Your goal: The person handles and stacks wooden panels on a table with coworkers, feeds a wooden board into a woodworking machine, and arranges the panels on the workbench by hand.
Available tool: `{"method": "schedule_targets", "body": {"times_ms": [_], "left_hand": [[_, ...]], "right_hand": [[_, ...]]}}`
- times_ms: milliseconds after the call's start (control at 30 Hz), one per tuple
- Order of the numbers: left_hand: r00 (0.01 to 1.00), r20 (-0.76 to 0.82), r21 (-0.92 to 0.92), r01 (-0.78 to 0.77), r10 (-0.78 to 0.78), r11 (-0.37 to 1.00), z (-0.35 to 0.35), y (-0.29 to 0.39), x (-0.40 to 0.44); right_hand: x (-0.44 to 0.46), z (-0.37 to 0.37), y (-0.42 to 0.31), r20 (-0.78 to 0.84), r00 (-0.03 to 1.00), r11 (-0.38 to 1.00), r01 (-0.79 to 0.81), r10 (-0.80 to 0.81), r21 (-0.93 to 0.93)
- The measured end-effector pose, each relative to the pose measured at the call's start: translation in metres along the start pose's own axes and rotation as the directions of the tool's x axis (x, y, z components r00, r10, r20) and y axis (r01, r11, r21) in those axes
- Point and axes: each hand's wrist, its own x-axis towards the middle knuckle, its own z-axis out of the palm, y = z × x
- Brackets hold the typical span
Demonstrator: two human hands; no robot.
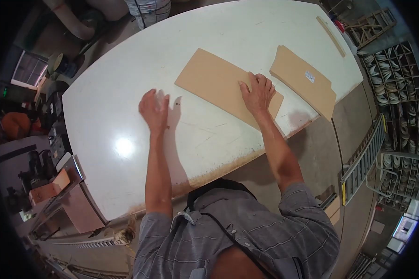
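Note:
A flat brown rectangular board (214,76), like fibreboard or cardboard, lies at a slant on the white tabletop. My right hand (258,95) is on top of its right part, thumb apart from the fingers, fingertips at the far long edge. Left of the board, my left hand (154,111) is over bare tabletop, holding nothing, its thumb apart from loosely bent fingers. A shadow falls beside it. Farther right, a stack of similar brown pieces (298,76) with curved edges carries a small white label (309,76); neither hand touches it.
The large white table (111,107) has a worn near edge. A narrow brown strip (331,36) lies at its far right. A rack of rolled items (393,74) and a ladder (364,160) stand to the right. A white sack (149,11) stands beyond the table.

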Motion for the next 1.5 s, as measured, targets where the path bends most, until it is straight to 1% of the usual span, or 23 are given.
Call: {"method": "schedule_targets", "body": {"times_ms": [100,200,333,433,500,567,667,733,800,867,900,933,967,1000,1033,1067,1133,1167,1233,1300,1367,1467,1500], "left_hand": [[0.988,0.155,-0.178,0.033,-0.005,0.984,0.016,0.036,0.024],[0.978,0.198,-0.209,-0.023,0.065,0.978,0.021,0.062,0.038],[0.960,0.279,-0.206,0.101,-0.041,0.973,0.020,0.066,0.043],[0.969,0.232,-0.194,0.128,-0.081,0.973,0.029,0.061,0.042],[0.987,0.148,-0.172,0.094,-0.068,0.981,0.031,0.060,0.042],[0.986,0.140,-0.157,0.111,-0.089,0.981,0.033,0.059,0.042],[0.977,0.141,-0.116,0.177,-0.160,0.977,0.036,0.058,0.048],[0.976,0.101,-0.078,0.203,-0.195,0.976,0.038,0.060,0.043],[0.985,-0.021,-0.027,0.173,-0.173,0.985,0.041,0.062,0.050],[0.977,-0.023,-0.071,0.209,-0.211,0.975,0.040,0.067,0.054],[0.972,-0.044,-0.087,0.228,-0.232,0.970,0.040,0.068,0.060],[0.975,-0.090,-0.110,0.192,-0.202,0.975,0.045,0.065,0.063],[0.968,-0.087,-0.035,0.231,-0.234,0.972,0.053,0.059,0.063],[0.961,-0.083,0.041,0.269,-0.265,0.962,0.062,0.052,0.062],[0.900,0.144,0.166,0.387,-0.411,0.907,0.045,0.064,0.079],[0.937,0.002,0.002,0.348,-0.348,0.937,0.047,0.061,0.073],[0.938,-0.225,0.039,0.278,-0.263,0.960,0.060,0.060,0.071],[0.920,-0.273,0.049,0.305,-0.281,0.951,0.057,0.060,0.075],[0.893,-0.325,0.027,0.339,-0.313,0.940,0.054,0.075,0.086],[0.888,-0.334,0.019,0.342,-0.316,0.940,0.052,0.081,0.096],[0.884,-0.341,0.003,0.341,-0.319,0.940,0.056,0.077,0.103],[0.891,-0.284,-0.043,0.356,-0.353,0.934,0.061,0.064,0.115],[0.883,-0.320,-0.049,0.347,-0.344,0.936,0.064,0.062,0.118]], "right_hand": [[0.010,0.004,0.002,0.014,1.000,1.000,0.015,-0.014,-0.011],[0.021,0.011,0.002,0.036,0.998,0.999,0.048,-0.048,-0.003],[0.048,0.026,-0.002,0.049,0.988,0.989,0.144,-0.145,0.017],[0.068,0.035,-0.013,0.088,0.981,0.982,0.167,-0.175,0.086],[0.081,0.043,-0.020,0.123,0.972,0.974,0.181,-0.198,0.137],[0.094,0.054,-0.025,0.167,0.958,0.960,0.199,-0.233,0.196],[0.111,0.079,-0.029,0.172,0.952,0.921,0.182,-0.252,0.343],[0.119,0.090,-0.030,0.190,0.955,0.904,0.133,-0.226,0.407],[0.131,0.103,-0.038,0.182,0.958,0.870,0.109,-0.220,0.480],[0.143,0.112,-0.041,0.158,0.960,0.826,0.109,-0.233,0.553],[0.150,0.122,-0.036,0.189,0.951,0.822,0.102,-0.247,0.560],[0.158,0.136,-0.033,0.206,0.937,0.801,0.111,-0.282,0.589],[0.164,0.143,-0.035,0.218,0.925,0.802,0.134,-0.312,0.582],[0.167,0.155,-0.036,0.277,0.927,0.853,0.078,-0.252,0.516],[0.173,0.166,-0.038,0.302,0.924,0.844,0.042,-0.237,0.535],[0.182,0.159,-0.048,0.341,0.905,0.836,0.027,-0.254,0.549],[0.193,0.155,-0.062,0.400,0.889,0.837,-0.036,-0.222,0.545],[0.202,0.132,-0.079,0.481,0.860,0.849,-0.120,-0.170,0.514],[0.207,0.140,-0.083,0.486,0.854,0.826,-0.133,-0.185,0.548],[0.214,0.148,-0.084,0.483,0.854,0.805,-0.145,-0.192,0.575],[0.218,0.156,-0.088,0.477,0.855,0.783,-0.152,-0.202,0.604],[0.224,0.157,-0.095,0.468,0.853,0.781,-0.124,-0.231,0.612],[0.226,0.159,-0.096,0.463,0.856,0.787,-0.119,-0.227,0.605]]}}
